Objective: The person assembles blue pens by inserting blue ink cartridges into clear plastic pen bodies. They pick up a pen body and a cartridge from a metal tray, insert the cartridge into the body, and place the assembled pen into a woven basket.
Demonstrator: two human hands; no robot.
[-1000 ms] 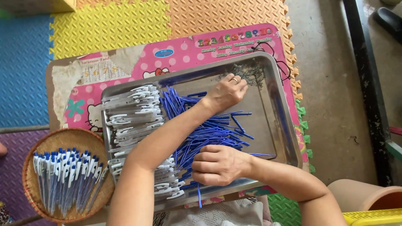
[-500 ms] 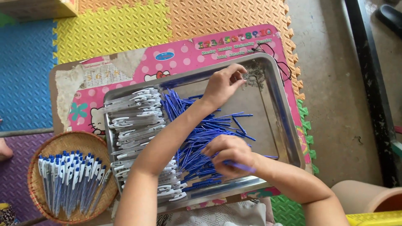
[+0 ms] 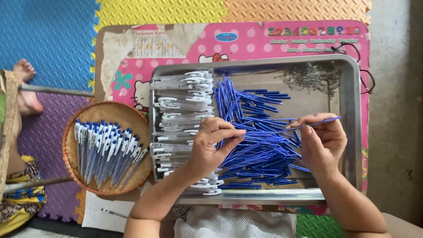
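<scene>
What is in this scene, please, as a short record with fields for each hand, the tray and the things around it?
left hand: left hand over the tray's middle, fingers pinching a thin blue piece
right hand: right hand holding a blue pen refill almost level
tray: metal tray on a pink board
tray contents: white pen barrels at left, blue refills in the middle, small springs in the far right corner
beside tray: woven basket with assembled pens
floor: coloured foam mats
other person: bare foot at left edge
</scene>
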